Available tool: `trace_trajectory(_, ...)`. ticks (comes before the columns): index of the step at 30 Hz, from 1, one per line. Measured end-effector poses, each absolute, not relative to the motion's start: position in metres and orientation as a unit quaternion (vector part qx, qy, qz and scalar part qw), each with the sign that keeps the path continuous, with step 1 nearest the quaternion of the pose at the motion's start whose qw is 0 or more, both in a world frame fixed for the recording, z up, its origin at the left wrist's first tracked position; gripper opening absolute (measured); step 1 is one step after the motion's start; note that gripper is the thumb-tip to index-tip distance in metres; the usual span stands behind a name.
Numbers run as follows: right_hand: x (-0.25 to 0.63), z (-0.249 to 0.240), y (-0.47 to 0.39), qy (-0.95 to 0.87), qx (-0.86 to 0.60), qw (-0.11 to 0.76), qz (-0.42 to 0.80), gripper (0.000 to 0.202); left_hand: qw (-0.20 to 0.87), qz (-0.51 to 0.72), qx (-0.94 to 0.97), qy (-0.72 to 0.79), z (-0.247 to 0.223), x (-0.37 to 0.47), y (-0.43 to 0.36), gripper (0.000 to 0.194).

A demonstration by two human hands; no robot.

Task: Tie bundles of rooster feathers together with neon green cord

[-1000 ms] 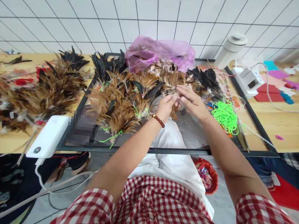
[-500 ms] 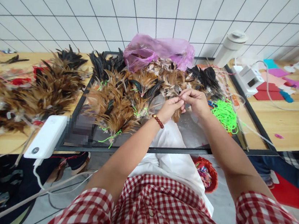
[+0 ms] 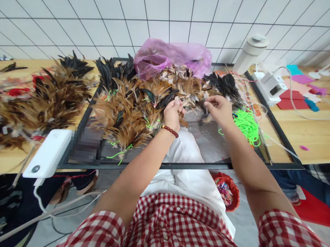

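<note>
My left hand is closed in front of the feather bunches, with brown feather tips showing just below its fingers. To the right of it, my right hand pinches thumb and fingertips together. A small wispy feather, blurred, hangs under those fingertips. Brown feather bunches, some tied with green string, lie left of my hands. Loose pale-brown feathers are heaped beyond them, beside black feathers. A tangle of bright green string lies right of my right hand.
A black-edged tray holds the feathers. Behind them sits a purple plastic bag. A white bottle and white plug block stand at right. More feathers and a white power bank are at left. A red basket is below.
My hands were together at the fingertips and have moved apart. The left hand has shifted left with the brown feathers, while the right stays near its place, slightly to the right.
</note>
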State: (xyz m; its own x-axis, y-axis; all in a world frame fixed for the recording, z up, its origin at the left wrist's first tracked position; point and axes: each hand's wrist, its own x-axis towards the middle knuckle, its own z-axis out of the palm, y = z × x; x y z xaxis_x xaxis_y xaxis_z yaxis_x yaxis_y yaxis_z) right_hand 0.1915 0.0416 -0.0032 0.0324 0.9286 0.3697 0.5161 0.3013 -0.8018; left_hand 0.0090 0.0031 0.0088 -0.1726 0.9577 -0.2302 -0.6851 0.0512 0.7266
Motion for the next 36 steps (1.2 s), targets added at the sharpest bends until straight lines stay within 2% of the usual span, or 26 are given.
trace_trajectory(4,0.184,-0.005,0.032,-0.753,-0.577,0.306,0.077,0.019,0.6,0.682,0.161,0.385,0.006,0.01,0.007,0.036)
trace_trajectory(7,0.179,-0.006,0.028,-0.78,-0.575,0.244,0.025,0.017,0.6,0.68,0.165,0.389,0.005,0.01,0.006,0.035)
trace_trajectory(9,0.182,-0.005,0.03,-0.787,-0.562,0.253,0.015,0.018,0.599,0.678,0.168,0.391,0.005,0.009,0.006,0.035)
trace_trajectory(13,0.197,0.0,0.038,-0.781,-0.518,0.347,0.029,0.021,0.593,0.68,0.167,0.398,0.006,0.009,0.005,0.037)
trace_trajectory(18,0.209,0.005,0.044,-0.781,-0.449,0.414,0.131,0.018,0.585,0.684,0.166,0.403,0.006,0.008,0.006,0.036)
trace_trajectory(22,0.208,0.008,0.039,-0.807,-0.392,0.397,0.194,0.021,0.564,0.678,0.22,0.417,0.002,0.01,0.007,0.034)
trace_trajectory(27,0.197,0.017,0.024,-0.838,-0.354,0.342,0.235,0.022,0.473,0.63,0.416,0.454,-0.003,0.015,0.002,0.027)
trace_trajectory(31,0.185,0.022,0.013,-0.798,-0.376,0.389,0.264,0.027,0.389,0.573,0.518,0.503,-0.005,0.015,-0.004,0.021)
trace_trajectory(36,0.181,0.023,0.012,-0.788,-0.366,0.429,0.248,0.024,0.417,0.513,0.54,0.521,-0.004,0.016,-0.007,0.025)
